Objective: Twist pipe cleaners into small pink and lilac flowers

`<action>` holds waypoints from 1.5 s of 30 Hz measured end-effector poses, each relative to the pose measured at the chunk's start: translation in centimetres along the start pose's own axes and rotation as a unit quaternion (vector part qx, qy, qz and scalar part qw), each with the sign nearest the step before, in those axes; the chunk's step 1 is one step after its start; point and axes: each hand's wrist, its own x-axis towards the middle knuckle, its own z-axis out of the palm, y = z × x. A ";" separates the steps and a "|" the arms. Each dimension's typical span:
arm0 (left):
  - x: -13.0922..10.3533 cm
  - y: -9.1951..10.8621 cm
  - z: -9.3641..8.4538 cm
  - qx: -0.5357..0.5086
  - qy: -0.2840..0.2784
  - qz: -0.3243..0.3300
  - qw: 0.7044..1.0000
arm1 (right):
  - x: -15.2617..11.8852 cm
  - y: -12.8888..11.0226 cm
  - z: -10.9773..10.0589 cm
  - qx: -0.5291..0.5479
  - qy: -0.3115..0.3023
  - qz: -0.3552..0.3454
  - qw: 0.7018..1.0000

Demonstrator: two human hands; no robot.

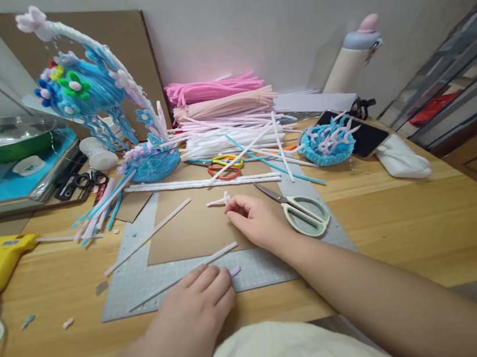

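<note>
My right hand (255, 220) is closed in a pinch on a small pale pink pipe cleaner piece (219, 202), just above a brown cardboard sheet (184, 232). Low over the front of the grey cutting mat (268, 271), my left hand (202, 300) has its fingers curled together. A short lilac pipe cleaner piece (235, 271) pokes out beside its fingertips; the rest is hidden. Big scissors with pale green handles (307, 214) lie right of my right hand. Two thin translucent sticks, one on the cardboard's left edge (149, 236) and one by my left hand (217, 254), lie apart.
Bundles of pink and white pipe cleaners (224, 107) line the wall. A blue flower lamp-like craft (94, 83) stands at back left, a yellow glue gun (5, 259) at far left. Rightward are a blue woven piece (328, 142), a phone (367, 135) and a bottle (350, 58).
</note>
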 end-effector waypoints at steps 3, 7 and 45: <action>0.1 -0.2 0.1 -0.014 0.005 -0.006 1.000 | -0.1 -0.1 -0.1 -0.006 -0.008 -0.009 1.000; 0.4 -1.0 0.0 -0.103 0.030 -0.078 0.991 | -0.4 -1.3 -0.8 -0.016 -0.051 -0.049 0.997; 4.3 -5.5 -4.1 -0.473 0.202 -0.149 0.844 | -2.2 -4.9 0.3 0.418 -0.188 0.178 0.871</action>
